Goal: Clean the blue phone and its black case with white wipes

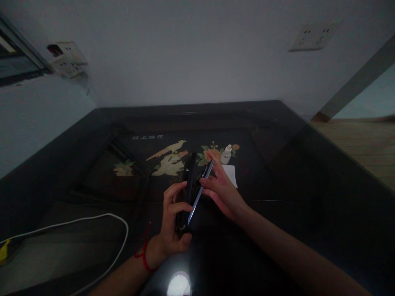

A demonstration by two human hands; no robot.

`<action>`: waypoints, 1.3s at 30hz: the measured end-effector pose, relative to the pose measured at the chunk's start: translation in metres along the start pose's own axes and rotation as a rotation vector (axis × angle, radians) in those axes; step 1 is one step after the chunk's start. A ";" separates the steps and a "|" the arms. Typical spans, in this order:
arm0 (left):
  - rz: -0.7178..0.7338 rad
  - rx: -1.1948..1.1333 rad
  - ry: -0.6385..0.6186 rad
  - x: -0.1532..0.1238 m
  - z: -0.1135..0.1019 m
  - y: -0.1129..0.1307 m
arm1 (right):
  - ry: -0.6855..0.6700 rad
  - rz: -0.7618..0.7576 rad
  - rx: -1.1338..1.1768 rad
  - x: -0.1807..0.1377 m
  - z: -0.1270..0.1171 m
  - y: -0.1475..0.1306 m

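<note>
Above the dark lacquered table (277, 164), my left hand (173, 224) grips a black phone case (187, 187) around its lower part, fingers curled over its edge. My right hand (220, 187) holds a thin phone (200, 193) edge-on by its upper end. The phone lies against the case and the two touch along their length. A red string circles my left wrist (143, 253).
A small clear bottle (226, 154) and a white wipe (231, 174) sit just behind my right hand. A white cable (92, 222) curves across the table's left front. Wall sockets (311, 36) are on the back wall. A bright light reflection (179, 284) shows near the front edge.
</note>
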State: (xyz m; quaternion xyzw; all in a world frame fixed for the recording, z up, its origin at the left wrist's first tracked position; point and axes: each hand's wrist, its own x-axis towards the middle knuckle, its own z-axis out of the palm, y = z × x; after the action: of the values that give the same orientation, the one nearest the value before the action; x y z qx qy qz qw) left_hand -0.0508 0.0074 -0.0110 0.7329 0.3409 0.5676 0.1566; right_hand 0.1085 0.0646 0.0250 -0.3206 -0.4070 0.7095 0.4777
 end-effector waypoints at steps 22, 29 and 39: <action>0.079 0.076 -0.080 -0.004 -0.001 -0.004 | 0.016 -0.006 0.094 0.004 0.003 0.002; 0.069 0.072 -0.057 -0.003 -0.001 -0.005 | -0.033 -0.005 0.101 0.005 0.003 0.005; 0.008 0.043 0.073 0.007 -0.008 0.003 | 0.094 0.013 -0.051 0.017 0.009 0.008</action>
State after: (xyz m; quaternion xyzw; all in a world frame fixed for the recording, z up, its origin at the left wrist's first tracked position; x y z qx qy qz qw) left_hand -0.0559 0.0087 -0.0012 0.7163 0.3555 0.5872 0.1259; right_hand 0.0915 0.0766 0.0211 -0.3683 -0.3998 0.6861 0.4835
